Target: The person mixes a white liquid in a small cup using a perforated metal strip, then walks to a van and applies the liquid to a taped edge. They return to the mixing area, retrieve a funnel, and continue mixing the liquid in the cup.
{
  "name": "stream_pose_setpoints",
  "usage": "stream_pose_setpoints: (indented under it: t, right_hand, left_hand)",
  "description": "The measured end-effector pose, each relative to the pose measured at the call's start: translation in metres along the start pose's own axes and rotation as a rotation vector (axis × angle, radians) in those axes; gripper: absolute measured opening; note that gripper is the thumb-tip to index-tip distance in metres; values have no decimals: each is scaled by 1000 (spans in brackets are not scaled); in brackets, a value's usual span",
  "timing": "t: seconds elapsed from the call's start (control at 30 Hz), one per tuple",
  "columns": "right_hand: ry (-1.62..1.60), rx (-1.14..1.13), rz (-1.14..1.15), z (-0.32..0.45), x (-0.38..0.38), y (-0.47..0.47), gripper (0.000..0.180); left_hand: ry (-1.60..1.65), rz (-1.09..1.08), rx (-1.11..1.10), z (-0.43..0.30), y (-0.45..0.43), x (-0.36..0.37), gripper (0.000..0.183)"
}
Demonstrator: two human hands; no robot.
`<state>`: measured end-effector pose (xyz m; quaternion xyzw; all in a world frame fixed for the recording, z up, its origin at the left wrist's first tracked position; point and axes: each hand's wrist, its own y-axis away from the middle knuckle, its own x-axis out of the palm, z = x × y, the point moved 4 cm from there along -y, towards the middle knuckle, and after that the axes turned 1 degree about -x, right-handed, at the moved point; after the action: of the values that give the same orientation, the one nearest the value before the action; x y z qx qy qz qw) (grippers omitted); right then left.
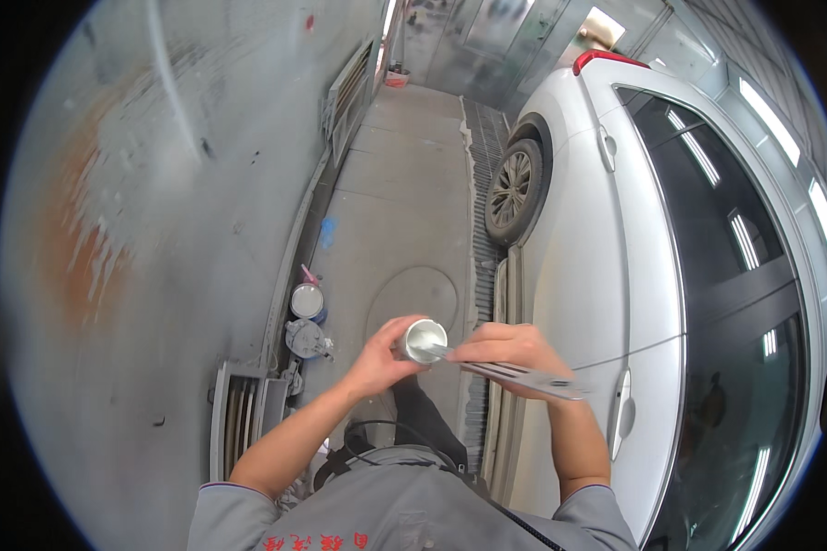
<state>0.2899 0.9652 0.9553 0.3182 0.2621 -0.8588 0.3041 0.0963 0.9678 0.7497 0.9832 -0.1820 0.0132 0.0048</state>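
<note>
My left hand (384, 358) is wrapped around a small white cup (438, 326) in front of my waist. Pale, whitish liquid (424, 339) shows inside it. Between the fingers of my right hand (513, 351) is a flat metal paint-mixing stick (524, 378) with long slots. Its lower tip reaches into the cup and touches the liquid, while the other end sticks out to the right, somewhat blurred. The cup's outer wall is mostly hidden by my left fingers.
A white car (586, 268) stands close on my right, its rear wheel (515, 189) ahead beside a floor grating (483, 275). Along the paint-stained left wall (179, 227) are a lidded can (307, 301), a paint-smeared can (305, 338) and a louvred vent panel (238, 413).
</note>
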Motion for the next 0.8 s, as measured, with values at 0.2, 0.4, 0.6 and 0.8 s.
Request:
stream_pose_setpoints:
  t: [0.2, 0.4, 0.6, 0.8]
  right_hand:
    - [25, -43, -2, -117, -82, -70, 34]
    - [-55, -135, 109, -216, -181, -143, 36]
    - [-36, -220, 222, -274, -242, -219, 26]
    - [-226, -228, 330, -347, -336, -280, 35]
  left_hand:
    - [-56, 172, 33, -18, -148, -18, 75]
    - [-158, 287, -65, -31, -310, -39, 81]
    - [-111, 477, -66, -78, -440, -52, 81]
    - [-74, 871, -163, -77, -553, -71, 86]
